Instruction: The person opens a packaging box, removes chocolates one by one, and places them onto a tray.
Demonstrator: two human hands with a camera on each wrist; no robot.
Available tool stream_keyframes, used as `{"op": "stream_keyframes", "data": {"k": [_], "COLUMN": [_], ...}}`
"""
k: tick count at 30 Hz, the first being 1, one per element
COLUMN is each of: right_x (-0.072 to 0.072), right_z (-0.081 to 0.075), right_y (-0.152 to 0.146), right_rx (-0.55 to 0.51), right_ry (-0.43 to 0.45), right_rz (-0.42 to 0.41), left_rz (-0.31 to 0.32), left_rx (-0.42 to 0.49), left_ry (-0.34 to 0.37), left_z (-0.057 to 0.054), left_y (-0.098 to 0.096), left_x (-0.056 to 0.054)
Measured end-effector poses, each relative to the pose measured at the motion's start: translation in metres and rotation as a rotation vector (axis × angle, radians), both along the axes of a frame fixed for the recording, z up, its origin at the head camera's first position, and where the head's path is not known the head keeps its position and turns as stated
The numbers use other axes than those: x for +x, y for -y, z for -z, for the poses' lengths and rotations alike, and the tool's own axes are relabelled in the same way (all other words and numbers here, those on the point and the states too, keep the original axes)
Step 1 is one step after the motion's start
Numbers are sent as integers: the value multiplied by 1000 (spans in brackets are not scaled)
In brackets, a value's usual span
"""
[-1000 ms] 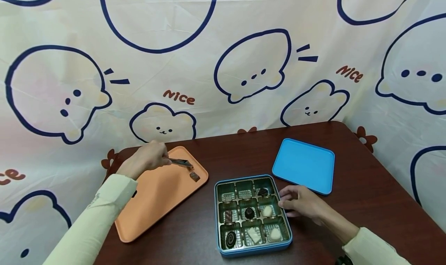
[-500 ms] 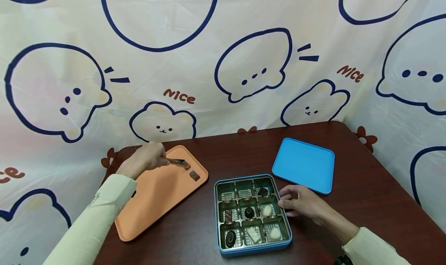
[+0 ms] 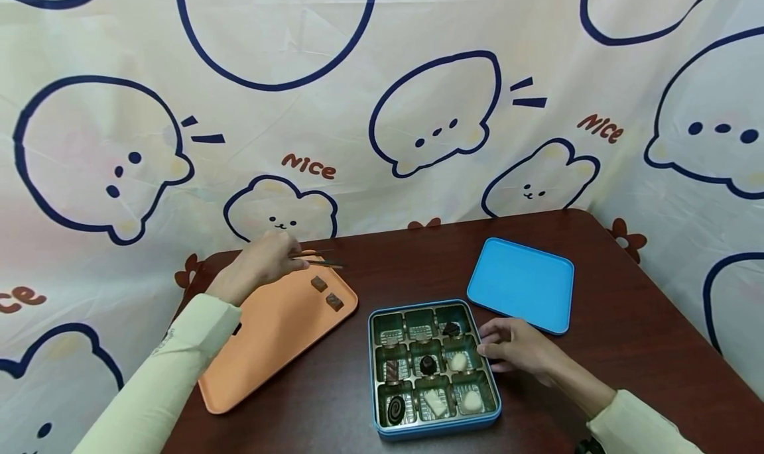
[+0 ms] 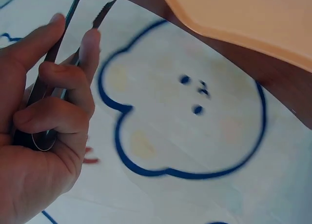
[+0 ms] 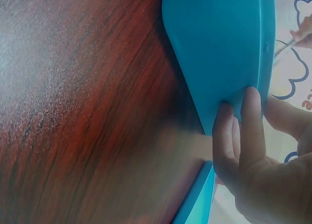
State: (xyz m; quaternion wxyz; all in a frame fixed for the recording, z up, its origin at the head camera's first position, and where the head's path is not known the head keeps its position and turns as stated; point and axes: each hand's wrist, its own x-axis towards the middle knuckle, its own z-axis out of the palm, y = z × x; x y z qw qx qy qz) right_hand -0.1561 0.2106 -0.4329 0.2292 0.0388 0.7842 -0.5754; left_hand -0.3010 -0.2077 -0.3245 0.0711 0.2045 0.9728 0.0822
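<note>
My left hand (image 3: 265,262) grips metal tweezers (image 3: 316,263) above the far end of the orange tray (image 3: 262,335). In the left wrist view the serrated tips of the tweezers stand apart, with nothing between them. Below them on the tray lie two small brown chocolate pieces, the nearer chocolate (image 3: 334,301) and the farther chocolate (image 3: 319,283). My right hand (image 3: 519,348) touches the right side of a blue tin (image 3: 438,430), its fingertips on the outer wall and one digit at the rim. Gold compartments inside hold dark and white sweets, including a dark swirl (image 3: 396,409).
Behind the tin, to the right, a blue lid (image 3: 522,283) lies on the dark wooden table (image 3: 603,308). A cloth (image 3: 418,76) printed with cartoon bears hangs directly behind the table.
My left hand has lifted and the tweezers have come away from the farther chocolate, which now lies free, slightly left of before. The right hand and the tin have stayed put.
</note>
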Motion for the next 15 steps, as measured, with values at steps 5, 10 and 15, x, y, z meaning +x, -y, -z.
{"op": "stream_keyframes", "data": {"k": [5,10,15], "right_x": [0,0,0], "right_z": [0,0,0], "right_y": [0,0,0], "right_rx": [5,-3,2], "right_ry": [1,2,2], "right_rz": [-2,-9,-9], "left_rz": [69,144,213], "left_rx": [43,87,120], "left_ry": [-79,-78,-20], "left_z": [-4,-6,-3], "left_y": [-30,-62,-87], "left_x": [11,22,33]}}
